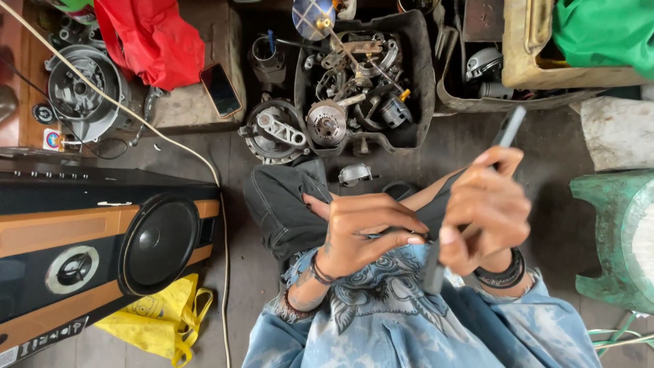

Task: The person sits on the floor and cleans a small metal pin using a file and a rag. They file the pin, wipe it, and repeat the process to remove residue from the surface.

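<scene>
**Both Hands on a Long Grey File, Above a Lap**

Head view, looking straight down. Right hand (488, 211) wrapped tight around a long flat grey tool (509, 127), probably a file, though motion blur softens its edges. Fingers curled closed over the middle of the bar, upper end pointing up and right toward the clutter, lower end (433, 272) dropping toward the patterned blue shirt (381, 307). Left hand (364, 232) crossed in front of the body, fingertips (417, 238) pressed near the bar just beside the right hand; cannot tell whether closed on anything, since the contact spot sits hidden behind the fingers. Dark bands on both wrists. Bent knee in dark trousers (279, 204) directly beneath the left hand.

Further up, a black tray (422, 82) crammed with metal engine parts, well apart from the hands. Round engine cover (274, 133) on the floor just beside the tray's left wall. Phone (220, 89) lying on a worn wooden block near a red cloth (150, 37). Large speaker cabinet (102, 238) along the left edge, yellow bag (160, 320) below it, pale cable (225, 259) running down between speaker and knee. Green plastic stool (613, 232) at far right.
</scene>
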